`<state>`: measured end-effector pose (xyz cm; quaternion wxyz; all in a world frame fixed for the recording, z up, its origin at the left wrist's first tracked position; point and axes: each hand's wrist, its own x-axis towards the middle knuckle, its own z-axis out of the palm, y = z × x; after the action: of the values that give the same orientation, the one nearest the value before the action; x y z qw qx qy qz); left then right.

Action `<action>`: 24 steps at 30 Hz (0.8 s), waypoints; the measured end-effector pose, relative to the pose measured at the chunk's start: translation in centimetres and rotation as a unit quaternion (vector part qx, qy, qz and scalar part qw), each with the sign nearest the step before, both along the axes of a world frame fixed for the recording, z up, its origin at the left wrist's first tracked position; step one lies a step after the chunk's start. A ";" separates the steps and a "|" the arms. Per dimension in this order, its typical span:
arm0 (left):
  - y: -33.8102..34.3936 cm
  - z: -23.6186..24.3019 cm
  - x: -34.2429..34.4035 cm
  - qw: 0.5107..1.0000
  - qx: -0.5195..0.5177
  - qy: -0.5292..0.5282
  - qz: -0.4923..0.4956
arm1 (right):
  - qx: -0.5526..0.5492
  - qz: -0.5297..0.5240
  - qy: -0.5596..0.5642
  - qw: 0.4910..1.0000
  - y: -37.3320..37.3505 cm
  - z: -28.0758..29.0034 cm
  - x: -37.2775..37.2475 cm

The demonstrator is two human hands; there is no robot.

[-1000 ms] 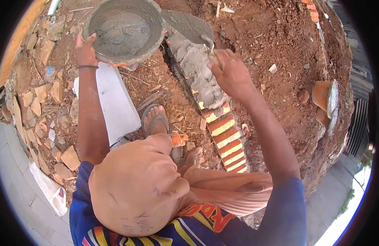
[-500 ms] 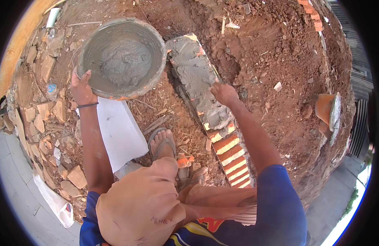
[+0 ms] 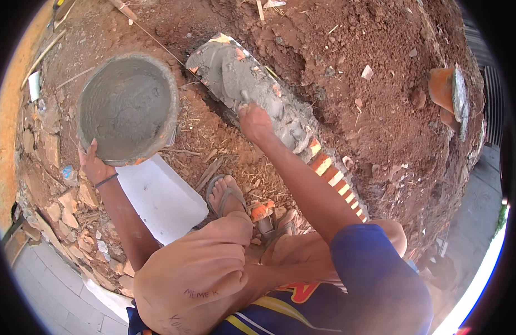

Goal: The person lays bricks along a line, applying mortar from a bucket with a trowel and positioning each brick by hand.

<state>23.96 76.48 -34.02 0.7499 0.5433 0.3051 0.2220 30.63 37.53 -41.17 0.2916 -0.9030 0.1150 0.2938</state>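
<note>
My left hand [image 3: 95, 164] grips the near-left rim of a round mortar basin [image 3: 173, 106], thumb over the edge. Wet grey mortar [image 3: 129, 106] lies inside it. In my right hand [image 3: 254, 121] is the handle of what looks like a mortar-smeared trowel [image 3: 233, 81]; its blade blends into the mortar on top of a low brick wall [image 3: 280, 114]. That mortar layer is rough and uneven. At the wall's near end, the orange bricks [image 3: 331, 173] show bare, with pale stripes between them.
A white sheet [image 3: 157, 195] lies under the basin's near side. A taut string [image 3: 157, 40] runs to the wall's far end. Broken brick pieces [image 3: 68, 209] cover the left ground, and loose red soil [image 3: 347, 67] banks up on the right. My sandalled foot [image 3: 227, 195] stands between.
My right hand has moved left and farther up along the wall. The view has shifted, and the basin now appears lower and more to the left, with my left hand still on its rim.
</note>
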 end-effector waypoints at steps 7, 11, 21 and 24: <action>2.1 -1.7 0.3 0.999 0.013 0.028 0.020 | 0.008 -0.233 0.002 0.973 -0.9 -3.3 -9.1; 2.6 -1.6 0.5 0.998 0.024 0.054 0.036 | -0.016 -0.370 0.044 0.928 -3.3 -2.2 -14.7; 3.6 -2.9 0.4 0.988 0.079 0.125 0.033 | 0.078 -0.210 0.024 0.974 2.3 -1.6 -8.6; 5.0 -1.8 0.0 0.983 0.114 0.134 0.042 | 0.007 0.073 -0.014 0.997 -3.2 -0.3 -10.9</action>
<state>23.97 81.51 -35.83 0.6254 0.6365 0.3985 0.2119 19.78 34.35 -41.49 0.2774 -0.9110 0.0424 0.3022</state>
